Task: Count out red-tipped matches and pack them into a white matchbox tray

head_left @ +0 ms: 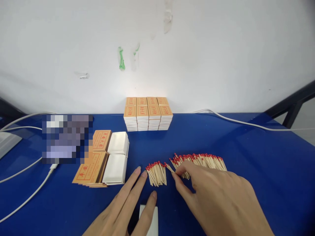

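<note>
My left hand point(128, 205) lies on the blue table point(258, 170) with fingers stretched out, their tips next to a small bundle of red-tipped matches point(157, 173). Its thumb rests on a white box tray point(149, 221) at the bottom edge. My right hand point(216, 196) reaches in from the right, thumb and forefinger pinched on a single match point(170, 168) between the small bundle and a larger spread pile of matches point(201, 160).
Flat orange matchbox sleeves point(94, 160) and white inner trays point(116, 160) lie stacked left of centre. A block of stacked filled matchboxes point(147, 113) stands at the wall. White cables point(27, 196) run along the left; another cable point(246, 124) trails right. A blurred patch point(66, 137) covers something at left.
</note>
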`<action>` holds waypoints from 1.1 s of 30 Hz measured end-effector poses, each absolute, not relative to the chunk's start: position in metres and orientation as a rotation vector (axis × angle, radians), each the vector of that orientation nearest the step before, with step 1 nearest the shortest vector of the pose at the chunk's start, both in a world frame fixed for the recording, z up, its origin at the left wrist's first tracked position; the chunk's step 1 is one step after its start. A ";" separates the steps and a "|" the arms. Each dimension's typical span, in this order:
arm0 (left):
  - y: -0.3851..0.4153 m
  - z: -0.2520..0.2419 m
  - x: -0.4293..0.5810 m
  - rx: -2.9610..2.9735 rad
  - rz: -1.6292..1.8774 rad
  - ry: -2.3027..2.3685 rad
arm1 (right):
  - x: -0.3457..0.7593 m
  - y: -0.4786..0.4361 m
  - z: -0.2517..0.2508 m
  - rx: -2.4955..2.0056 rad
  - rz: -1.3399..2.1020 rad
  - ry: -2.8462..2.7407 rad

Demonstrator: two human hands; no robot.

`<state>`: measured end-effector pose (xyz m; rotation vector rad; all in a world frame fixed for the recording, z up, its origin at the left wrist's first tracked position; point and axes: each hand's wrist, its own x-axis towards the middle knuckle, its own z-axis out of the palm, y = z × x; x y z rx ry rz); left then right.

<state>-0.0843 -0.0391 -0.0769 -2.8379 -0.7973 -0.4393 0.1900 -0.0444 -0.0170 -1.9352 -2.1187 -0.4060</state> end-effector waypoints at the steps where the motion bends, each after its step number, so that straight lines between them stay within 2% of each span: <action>1: -0.039 -0.076 -0.083 -2.837 -0.438 -0.790 | 0.191 -0.044 -0.016 -1.939 -0.387 -2.112; 11: -0.036 -0.069 -0.076 -2.678 -0.363 -0.612 | 0.184 -0.035 -0.014 -1.917 -0.037 -1.953; 20: -0.034 -0.066 -0.073 -2.656 -0.461 -0.597 | 0.178 -0.035 -0.014 -1.934 0.060 -2.005; 33: -0.036 -0.067 -0.074 -2.687 -0.410 -0.634 | 0.195 -0.041 -0.013 -1.982 -0.210 -2.078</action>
